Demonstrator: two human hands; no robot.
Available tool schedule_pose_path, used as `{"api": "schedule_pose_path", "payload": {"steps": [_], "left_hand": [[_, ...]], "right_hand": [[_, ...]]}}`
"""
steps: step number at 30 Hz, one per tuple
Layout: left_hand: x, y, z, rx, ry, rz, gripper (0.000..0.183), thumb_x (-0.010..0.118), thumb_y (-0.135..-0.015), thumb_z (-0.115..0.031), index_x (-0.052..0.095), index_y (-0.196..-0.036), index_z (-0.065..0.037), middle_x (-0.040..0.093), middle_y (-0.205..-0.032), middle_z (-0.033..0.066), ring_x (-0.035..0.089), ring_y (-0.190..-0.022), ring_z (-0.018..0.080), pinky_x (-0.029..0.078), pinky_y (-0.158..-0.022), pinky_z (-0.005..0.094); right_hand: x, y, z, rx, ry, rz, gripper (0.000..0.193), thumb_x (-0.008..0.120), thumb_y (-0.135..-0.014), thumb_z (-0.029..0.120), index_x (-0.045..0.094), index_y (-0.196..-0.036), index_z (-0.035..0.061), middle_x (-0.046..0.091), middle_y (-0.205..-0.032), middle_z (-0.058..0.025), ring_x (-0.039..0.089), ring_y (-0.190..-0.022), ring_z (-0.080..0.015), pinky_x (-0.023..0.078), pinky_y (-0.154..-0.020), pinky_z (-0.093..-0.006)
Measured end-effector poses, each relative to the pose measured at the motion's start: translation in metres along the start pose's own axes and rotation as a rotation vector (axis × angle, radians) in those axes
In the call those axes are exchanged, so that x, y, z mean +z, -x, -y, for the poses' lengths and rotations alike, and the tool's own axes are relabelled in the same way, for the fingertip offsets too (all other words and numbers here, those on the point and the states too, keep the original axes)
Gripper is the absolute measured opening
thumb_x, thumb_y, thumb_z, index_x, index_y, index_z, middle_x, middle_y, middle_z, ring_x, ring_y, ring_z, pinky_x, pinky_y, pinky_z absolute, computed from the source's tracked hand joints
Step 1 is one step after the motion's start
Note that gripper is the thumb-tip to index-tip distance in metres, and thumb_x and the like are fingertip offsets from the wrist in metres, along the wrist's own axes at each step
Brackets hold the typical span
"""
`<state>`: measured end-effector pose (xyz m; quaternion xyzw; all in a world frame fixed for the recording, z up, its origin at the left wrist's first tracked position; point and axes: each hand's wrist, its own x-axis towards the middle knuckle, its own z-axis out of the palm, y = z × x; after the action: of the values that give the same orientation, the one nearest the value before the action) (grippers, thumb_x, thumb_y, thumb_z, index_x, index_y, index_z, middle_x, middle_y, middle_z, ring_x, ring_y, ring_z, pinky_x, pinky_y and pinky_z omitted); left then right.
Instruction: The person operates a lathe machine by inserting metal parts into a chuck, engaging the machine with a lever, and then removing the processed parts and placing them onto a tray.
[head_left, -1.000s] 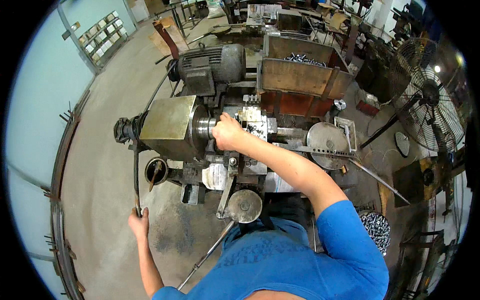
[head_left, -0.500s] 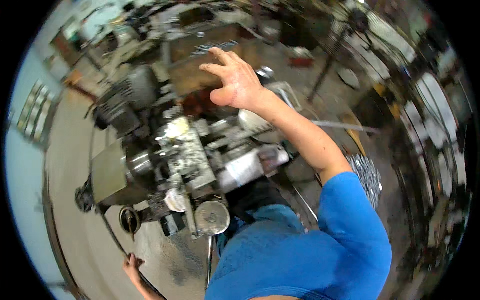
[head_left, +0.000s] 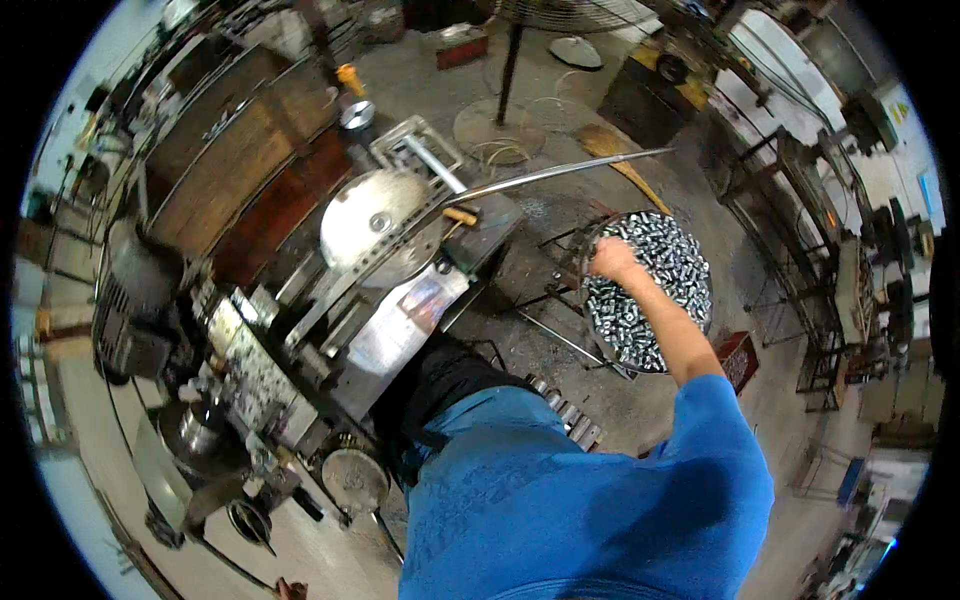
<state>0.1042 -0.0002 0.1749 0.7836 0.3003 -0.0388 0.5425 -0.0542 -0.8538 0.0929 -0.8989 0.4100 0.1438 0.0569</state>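
My right hand (head_left: 613,258) reaches over a round container (head_left: 588,300) heaped with small shiny metal cylinders (head_left: 660,285). Its fingers are curled down at the left part of the heap; whatever they grip is hidden. At the bottom edge only a bit of my left hand (head_left: 291,590) shows, closed around the end of a long dark lever (head_left: 235,566) that runs up to the machine (head_left: 235,375) on the left.
A round silvery disc (head_left: 368,222) and a long metal bar (head_left: 560,176) lie over the machine bench. Beyond stand a broom (head_left: 622,160) and a fan pole (head_left: 508,75). A dark red box (head_left: 737,362) sits beside the container. Larger metal cylinders (head_left: 572,415) lie near my waist.
My right hand has swung from above the machine to the container on the right, its spread fingers now curled. The view has turned right; my left hand has slipped toward the bottom edge.
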Motion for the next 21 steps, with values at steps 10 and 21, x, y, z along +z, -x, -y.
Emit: {"api": "schedule_pose_path", "payload": {"steps": [10,21], "left_hand": [[0.149,0.000,-0.067,0.047,-0.161,0.106,0.032,0.063,-0.083,-0.023,0.055,-0.100,0.003,0.054,-0.065,0.0092,0.055,-0.057,0.0186,0.049,-0.053,0.0332],[0.200,-0.021,-0.098,0.126,-0.258,0.222,0.032,0.063,-0.083,-0.022,0.055,-0.100,0.003,0.054,-0.066,0.0091,0.055,-0.057,0.0186,0.049,-0.053,0.0332]], "right_hand": [[0.033,-0.014,-0.001,-0.012,0.022,0.059,0.037,0.057,-0.069,0.031,0.068,-0.092,0.0041,0.050,-0.119,-0.0200,0.045,-0.110,-0.0316,0.036,-0.094,-0.0354],[0.037,-0.015,0.006,-0.107,0.024,0.144,0.035,0.064,-0.068,0.034,0.067,-0.092,0.0084,0.060,-0.102,-0.0148,0.051,-0.103,-0.0300,0.041,-0.090,-0.0372]]}}
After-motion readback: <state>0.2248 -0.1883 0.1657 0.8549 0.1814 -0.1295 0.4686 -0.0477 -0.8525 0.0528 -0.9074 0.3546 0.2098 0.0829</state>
